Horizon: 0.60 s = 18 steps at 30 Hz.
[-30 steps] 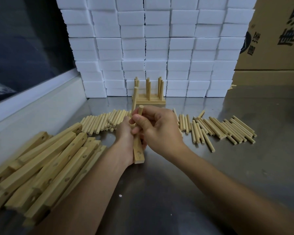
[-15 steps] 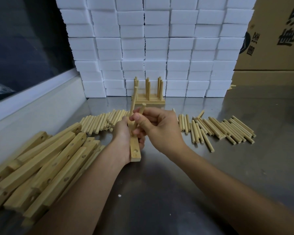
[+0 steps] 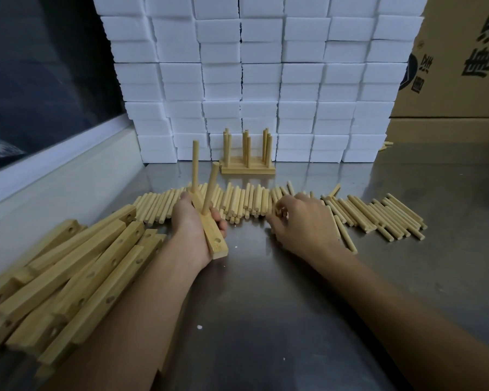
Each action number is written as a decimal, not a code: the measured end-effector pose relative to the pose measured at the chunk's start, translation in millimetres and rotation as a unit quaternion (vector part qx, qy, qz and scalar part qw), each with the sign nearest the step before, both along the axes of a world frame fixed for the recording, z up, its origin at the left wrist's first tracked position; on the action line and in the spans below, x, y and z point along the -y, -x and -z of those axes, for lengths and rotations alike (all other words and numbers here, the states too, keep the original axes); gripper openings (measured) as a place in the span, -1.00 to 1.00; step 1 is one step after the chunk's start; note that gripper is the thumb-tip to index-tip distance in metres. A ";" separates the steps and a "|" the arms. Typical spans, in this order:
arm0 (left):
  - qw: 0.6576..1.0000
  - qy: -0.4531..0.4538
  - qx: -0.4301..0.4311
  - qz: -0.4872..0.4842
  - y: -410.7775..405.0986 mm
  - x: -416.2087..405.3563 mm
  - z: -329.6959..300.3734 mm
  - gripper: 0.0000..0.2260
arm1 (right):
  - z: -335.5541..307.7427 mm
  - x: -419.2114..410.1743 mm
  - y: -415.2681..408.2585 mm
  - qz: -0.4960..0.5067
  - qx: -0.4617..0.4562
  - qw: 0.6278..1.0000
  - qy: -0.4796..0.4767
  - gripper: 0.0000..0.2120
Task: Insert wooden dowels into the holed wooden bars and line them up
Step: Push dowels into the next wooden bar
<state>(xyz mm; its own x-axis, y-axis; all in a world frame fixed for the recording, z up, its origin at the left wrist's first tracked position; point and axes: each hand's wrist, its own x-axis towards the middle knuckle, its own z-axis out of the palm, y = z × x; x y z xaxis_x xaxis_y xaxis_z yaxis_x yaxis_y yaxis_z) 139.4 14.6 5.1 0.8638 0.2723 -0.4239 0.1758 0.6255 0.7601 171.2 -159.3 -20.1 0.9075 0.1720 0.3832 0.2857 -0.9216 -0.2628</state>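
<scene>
My left hand [image 3: 192, 230] grips a holed wooden bar [image 3: 215, 238] above the table. Two dowels [image 3: 211, 187] stand up from the bar; its near hole is bare. My right hand [image 3: 299, 221] rests with curled fingers on the row of loose dowels [image 3: 246, 201], its fingertips at a dowel; whether it pinches one I cannot tell. Finished bars with upright dowels [image 3: 247, 162] stand lined up at the back. A pile of loose holed bars [image 3: 76, 272] lies at the left.
More loose dowels [image 3: 384, 215] spread to the right on the steel table [image 3: 266, 306]. A wall of white foam blocks [image 3: 254, 80] stands behind the finished bars. Cardboard boxes [image 3: 458, 66] rise at the back right. A raised ledge [image 3: 54, 176] runs along the left.
My right hand has let go of the second dowel, now standing in the bar, and moved right and down onto the loose dowels. The left hand still holds the bar.
</scene>
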 end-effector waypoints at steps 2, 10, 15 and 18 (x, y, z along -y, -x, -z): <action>1.000 -0.002 -0.002 0.001 -0.8 -0.2 0.5 -0.52 | 0.1 0.4 -0.1 0.011 -0.005 1.000 0.002 -0.76; 1.000 0.008 -0.005 0.001 0.2 -0.4 0.1 -0.54 | -5.7 0.8 4.7 0.047 -0.060 0.994 -0.074 -0.83; 1.000 0.007 -0.007 0.001 -0.2 0.5 0.0 -0.54 | -9.5 1.3 3.5 0.062 -0.093 0.991 -0.078 -0.89; 1.000 0.003 -0.007 0.004 -0.1 0.5 0.2 -0.54 | -11.6 2.6 3.3 0.075 -0.089 0.991 -0.070 -0.90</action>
<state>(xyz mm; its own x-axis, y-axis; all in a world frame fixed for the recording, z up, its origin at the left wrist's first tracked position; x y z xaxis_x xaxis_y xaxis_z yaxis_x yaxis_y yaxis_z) 139.5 14.1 4.9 0.8597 0.2633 -0.4378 0.1917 0.6281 0.7542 167.9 -162.0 -8.5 0.9743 -0.0137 0.2249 0.0854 -0.9011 -0.4251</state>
